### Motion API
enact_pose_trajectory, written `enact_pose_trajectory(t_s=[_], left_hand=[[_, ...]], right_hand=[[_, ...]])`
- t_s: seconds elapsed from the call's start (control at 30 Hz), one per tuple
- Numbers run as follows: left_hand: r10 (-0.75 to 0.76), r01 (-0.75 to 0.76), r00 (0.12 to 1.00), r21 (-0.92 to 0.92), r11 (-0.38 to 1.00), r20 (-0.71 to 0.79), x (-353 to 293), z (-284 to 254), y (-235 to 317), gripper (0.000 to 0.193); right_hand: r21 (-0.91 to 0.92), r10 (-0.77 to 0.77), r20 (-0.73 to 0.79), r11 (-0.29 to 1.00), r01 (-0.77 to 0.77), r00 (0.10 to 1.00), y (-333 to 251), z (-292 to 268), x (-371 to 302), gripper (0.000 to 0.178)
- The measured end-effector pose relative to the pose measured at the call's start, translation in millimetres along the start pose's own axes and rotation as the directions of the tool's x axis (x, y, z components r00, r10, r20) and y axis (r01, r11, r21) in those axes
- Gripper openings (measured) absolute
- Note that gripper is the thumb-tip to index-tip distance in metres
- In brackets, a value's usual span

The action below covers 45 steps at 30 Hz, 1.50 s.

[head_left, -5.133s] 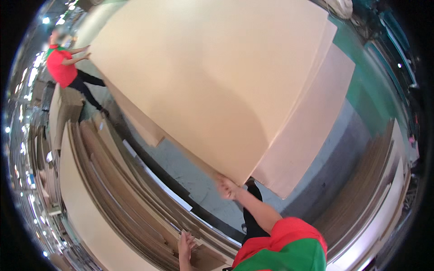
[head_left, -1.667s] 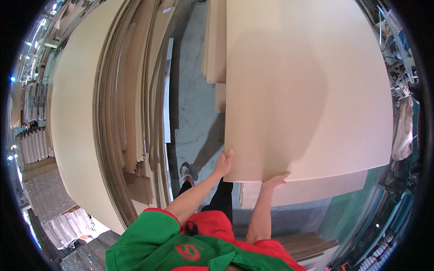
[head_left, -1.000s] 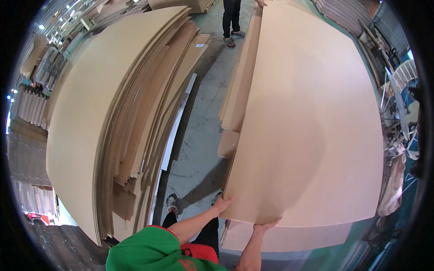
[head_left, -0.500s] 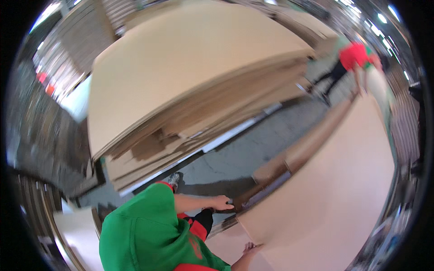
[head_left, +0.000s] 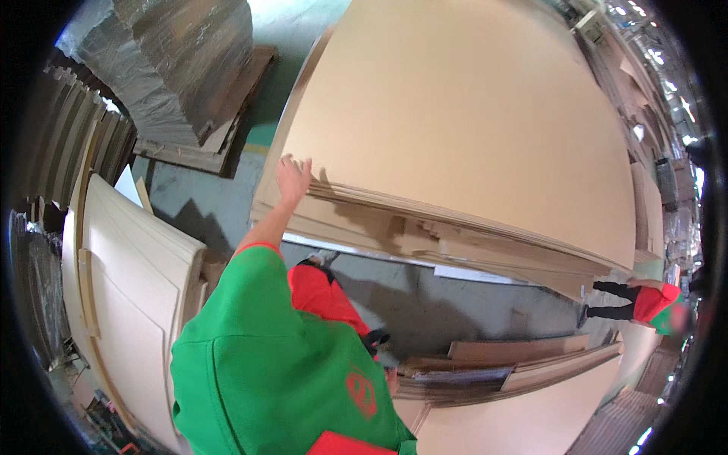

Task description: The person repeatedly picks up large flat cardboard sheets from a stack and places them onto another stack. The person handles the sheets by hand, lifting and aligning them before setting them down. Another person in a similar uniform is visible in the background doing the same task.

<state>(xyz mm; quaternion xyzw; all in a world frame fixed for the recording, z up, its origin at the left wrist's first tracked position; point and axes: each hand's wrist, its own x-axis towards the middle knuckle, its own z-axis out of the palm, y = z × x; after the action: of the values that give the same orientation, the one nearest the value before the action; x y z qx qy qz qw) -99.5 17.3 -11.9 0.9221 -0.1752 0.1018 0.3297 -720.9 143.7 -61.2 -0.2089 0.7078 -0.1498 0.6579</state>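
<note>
From here I'd steady the large, flat tan board (head_left: 470, 114) near its corner, left hand (head_left: 293, 180) spread (right hand (head_left: 392, 381) mostly hidden, grip can't tell).

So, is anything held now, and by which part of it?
Cannot be told: left hand at one corner of the large flat tan sheet; right hand mostly hidden.

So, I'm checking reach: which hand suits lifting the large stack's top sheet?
Probably the left hand: it's at a corner of the top sheet; the mostly hidden right hand is by another stack.
</note>
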Motion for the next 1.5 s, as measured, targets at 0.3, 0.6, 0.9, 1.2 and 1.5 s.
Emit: enact_pose_trajectory(t_s=[0.3, 0.6, 0.9, 1.2, 1.5], left_hand=[[-0.36, 0.323, 0.75, 0.168, 0.931, 0.554, 86, 1, -57, 0.061], [-0.375, 0.311, 0.69, 0.215, 0.926, 0.619, 91, -3, -39, 0.073], [-0.329, 0.735, 0.304, -0.001, 0.678, 0.894, 125, -2, -64, 0.103], [-0.304, 0.697, 0.445, -0.113, 0.708, 0.842, 106, -12, -56, 0.108], [-0.425, 0.675, 0.355, 0.086, 0.733, 0.833, -152, -81, 8, 0.1]], right_hand=[[0.003, -0.083, -0.117, 0.996, 0.084, 0.99, -88, 91, -26, 0.035], [0.035, 0.006, -0.082, 0.999, -0.003, 0.997, -66, 120, -20, 0.034], [-0.03, -0.002, -0.193, 1.0, -0.004, 0.981, -56, 126, -56, 0.034], [-0.012, 0.051, -0.15, 0.999, -0.053, 0.987, 10, 86, -60, 0.032], [0.121, -0.054, -0.124, 0.99, 0.069, 0.991, 43, 67, -60, 0.062]])
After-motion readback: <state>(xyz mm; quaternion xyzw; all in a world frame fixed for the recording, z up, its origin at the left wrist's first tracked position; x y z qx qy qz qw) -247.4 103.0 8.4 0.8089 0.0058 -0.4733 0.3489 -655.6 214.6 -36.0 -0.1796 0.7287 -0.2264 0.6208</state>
